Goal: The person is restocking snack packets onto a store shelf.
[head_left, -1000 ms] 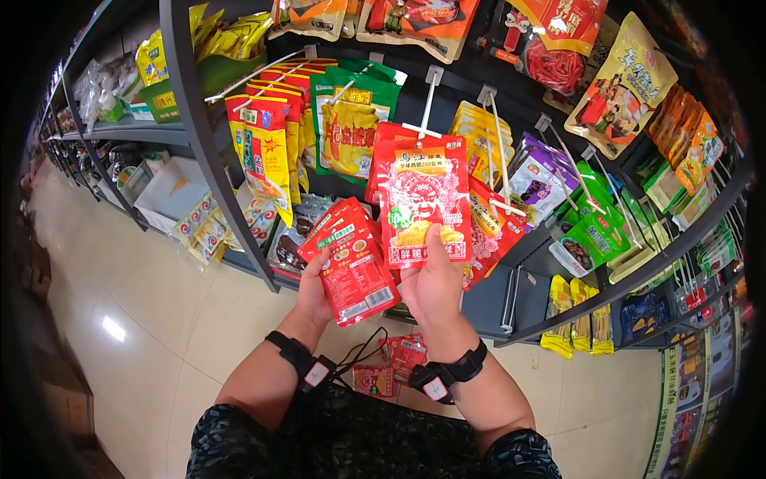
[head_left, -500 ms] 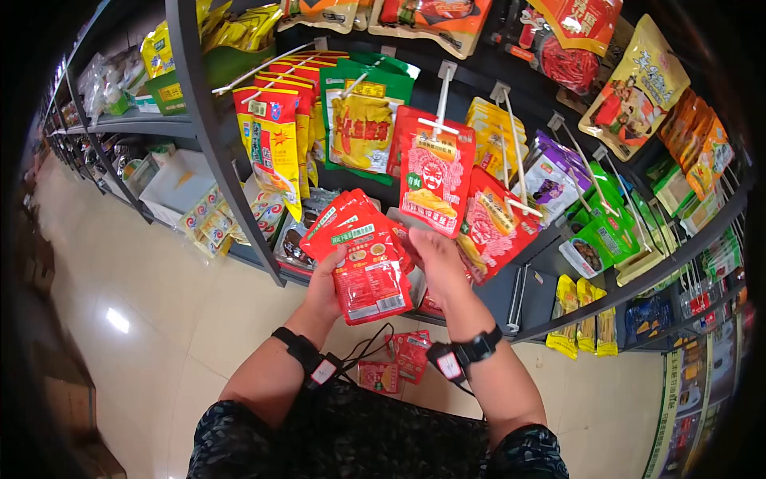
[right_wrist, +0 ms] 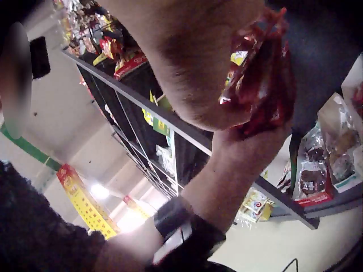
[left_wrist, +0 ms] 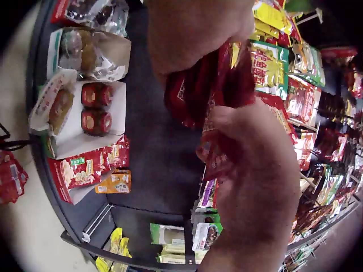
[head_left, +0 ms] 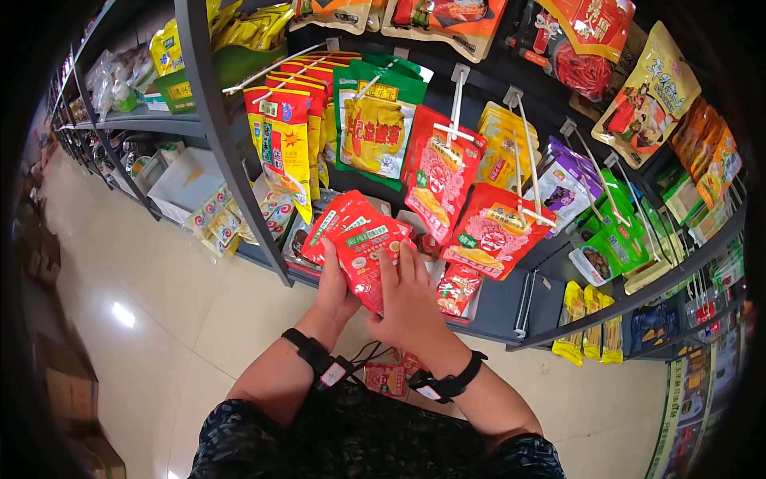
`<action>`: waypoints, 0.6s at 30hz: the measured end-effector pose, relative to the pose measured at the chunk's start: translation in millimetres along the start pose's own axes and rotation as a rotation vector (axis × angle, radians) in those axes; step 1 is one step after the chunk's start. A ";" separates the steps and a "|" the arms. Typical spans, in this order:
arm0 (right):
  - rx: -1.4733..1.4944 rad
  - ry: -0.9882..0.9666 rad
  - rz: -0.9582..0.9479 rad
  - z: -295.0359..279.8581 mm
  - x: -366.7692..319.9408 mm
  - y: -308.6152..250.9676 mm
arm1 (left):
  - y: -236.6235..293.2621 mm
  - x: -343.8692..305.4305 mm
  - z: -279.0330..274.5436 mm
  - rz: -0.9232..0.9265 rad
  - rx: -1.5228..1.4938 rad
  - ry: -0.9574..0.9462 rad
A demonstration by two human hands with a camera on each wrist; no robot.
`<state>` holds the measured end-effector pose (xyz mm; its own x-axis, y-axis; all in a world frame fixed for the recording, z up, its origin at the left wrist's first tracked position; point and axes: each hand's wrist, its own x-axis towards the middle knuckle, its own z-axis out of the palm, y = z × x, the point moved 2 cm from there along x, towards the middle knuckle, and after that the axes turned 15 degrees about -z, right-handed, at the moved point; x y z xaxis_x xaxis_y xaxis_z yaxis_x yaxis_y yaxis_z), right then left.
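In the head view my left hand [head_left: 335,294] grips a fanned stack of red snack packets [head_left: 369,270], its thumb along their left side. My right hand [head_left: 412,305] holds the same stack from the right, fingers spread over the front packet and thumb low at its edge. Both hands meet around the red packets [left_wrist: 190,93] in the left wrist view, which hides part of the stack. Just beyond the right hand, a red packet [head_left: 447,180] with a face design hangs tilted on a hook. Another red packet [head_left: 501,233] hangs beside it.
Green-edged packets [head_left: 379,124] and yellow-red packets [head_left: 281,148] hang to the left, purple packets [head_left: 565,188] to the right. A grey shelf post [head_left: 219,144] stands at the left. Red packets [head_left: 386,378] lie on the floor below the hands. Jars [left_wrist: 96,107] sit in a white box.
My right hand has left the hanging red packet and moved down left onto the stack in my left hand. The hanging packet now tilts. The shelf has shifted slightly right in view.
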<state>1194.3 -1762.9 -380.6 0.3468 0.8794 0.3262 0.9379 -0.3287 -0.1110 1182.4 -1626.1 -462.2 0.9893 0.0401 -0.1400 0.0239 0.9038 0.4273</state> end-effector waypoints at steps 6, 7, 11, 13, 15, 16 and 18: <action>0.332 0.224 -0.076 -7.8 -6.6 25.4 | 2.7 5.2 -12.1 0.077 -0.050 0.151; 0.273 0.256 -0.029 -9.2 -7.3 27.5 | 1.7 4.0 -14.4 0.053 -0.162 0.162; 0.772 0.615 0.193 -27.0 -1.2 27.9 | 4.7 4.7 -15.0 0.056 -0.176 0.228; 1.041 0.753 0.179 -27.7 5.4 29.8 | 4.1 4.4 -15.7 0.049 -0.169 0.216; 1.313 0.888 0.158 -28.6 12.0 32.0 | 4.6 4.5 -13.5 0.044 -0.162 0.204; 1.430 0.922 0.169 -28.5 15.3 32.7 | 4.4 4.8 -13.3 0.048 -0.158 0.198; 1.666 0.985 0.192 -27.9 20.7 33.9 | 4.2 5.2 -14.9 0.053 -0.155 0.192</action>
<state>1232.9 -1765.4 -351.5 0.8591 0.2124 0.4656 0.1672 0.7434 -0.6476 1185.5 -1615.7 -474.4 0.9427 0.1559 -0.2950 -0.0640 0.9523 0.2985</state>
